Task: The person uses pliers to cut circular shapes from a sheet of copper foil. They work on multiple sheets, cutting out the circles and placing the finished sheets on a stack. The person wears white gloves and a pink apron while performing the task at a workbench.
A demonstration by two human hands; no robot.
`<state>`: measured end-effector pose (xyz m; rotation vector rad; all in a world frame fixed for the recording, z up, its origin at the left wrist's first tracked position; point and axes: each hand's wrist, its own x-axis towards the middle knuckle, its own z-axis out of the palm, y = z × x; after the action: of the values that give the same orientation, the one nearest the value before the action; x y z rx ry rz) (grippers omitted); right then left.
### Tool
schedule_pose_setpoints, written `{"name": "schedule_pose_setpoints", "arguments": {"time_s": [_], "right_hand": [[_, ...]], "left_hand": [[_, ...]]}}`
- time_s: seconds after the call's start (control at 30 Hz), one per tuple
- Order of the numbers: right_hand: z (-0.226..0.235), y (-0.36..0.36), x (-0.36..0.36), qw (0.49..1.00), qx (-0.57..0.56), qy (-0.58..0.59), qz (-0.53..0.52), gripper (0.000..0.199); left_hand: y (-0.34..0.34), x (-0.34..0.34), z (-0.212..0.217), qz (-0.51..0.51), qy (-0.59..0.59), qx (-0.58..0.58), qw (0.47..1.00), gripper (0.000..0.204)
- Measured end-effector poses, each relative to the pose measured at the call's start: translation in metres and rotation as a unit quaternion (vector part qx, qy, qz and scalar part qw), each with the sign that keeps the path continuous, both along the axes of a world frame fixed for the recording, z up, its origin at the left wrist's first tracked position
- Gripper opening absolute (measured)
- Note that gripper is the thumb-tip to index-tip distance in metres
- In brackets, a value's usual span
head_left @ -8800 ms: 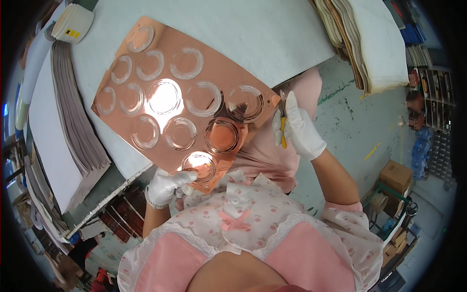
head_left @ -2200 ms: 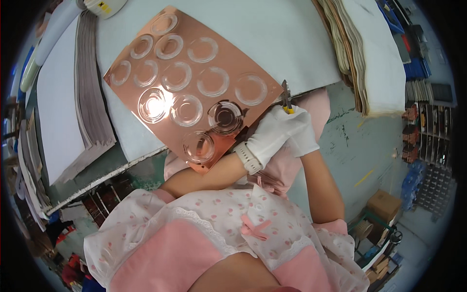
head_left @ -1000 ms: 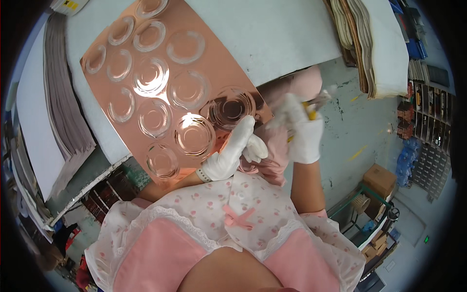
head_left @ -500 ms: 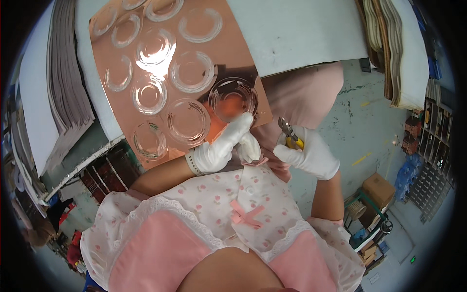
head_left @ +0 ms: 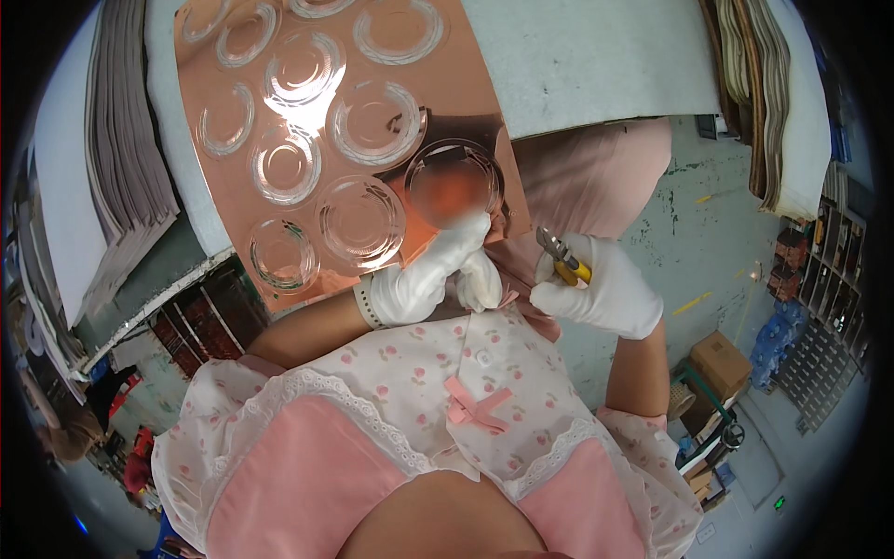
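Note:
A shiny copper-coloured sheet (head_left: 307, 84) with several clear moulded rings lies on a white table and hangs over its near edge. My left hand (head_left: 428, 275), in a white glove, pinches the near right corner of the sheet just below a clear ring (head_left: 453, 182). My right hand (head_left: 596, 289), also gloved, is shut on small cutting pliers with yellow handles (head_left: 562, 259). Their jaws point up-left and sit a little right of the sheet's corner, apart from it.
A white table (head_left: 587, 56) carries the sheet. Stacks of grey sheets (head_left: 121, 177) stand at the left, and more stacked sheets (head_left: 773, 102) at the upper right. A cardboard box (head_left: 722, 363) and shelving (head_left: 819, 307) are on the grey floor at the right.
The view has shifted down so the sheet sits higher in the picture. My left hand still holds the sheet's corner. My right hand with the pliers has stayed just right of it.

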<state>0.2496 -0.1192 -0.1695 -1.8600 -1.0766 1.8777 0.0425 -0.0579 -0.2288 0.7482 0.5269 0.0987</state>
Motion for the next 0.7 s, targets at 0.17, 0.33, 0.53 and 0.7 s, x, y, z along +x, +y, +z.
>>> {"name": "schedule_pose_setpoints", "arguments": {"time_s": [0.17,0.33,0.53,0.7], "right_hand": [[-0.004,0.003,0.000,0.997,0.023,-0.071,0.022,0.043],[-0.005,0.001,0.000,0.994,0.030,-0.082,0.059,0.050],[-0.003,0.003,-0.001,0.988,0.055,-0.111,0.087,0.054],[-0.004,0.001,0.000,0.985,0.044,-0.141,0.088,0.055]], "left_hand": [[0.001,-0.002,-0.001,0.000,-0.012,0.023,1.000,0.073],[-0.003,0.012,0.021,0.019,0.042,0.034,0.998,0.064],[-0.005,0.018,-0.001,0.049,0.001,0.046,0.998,0.046],[-0.001,0.016,0.002,0.047,-0.015,0.073,0.996,0.045]]}}
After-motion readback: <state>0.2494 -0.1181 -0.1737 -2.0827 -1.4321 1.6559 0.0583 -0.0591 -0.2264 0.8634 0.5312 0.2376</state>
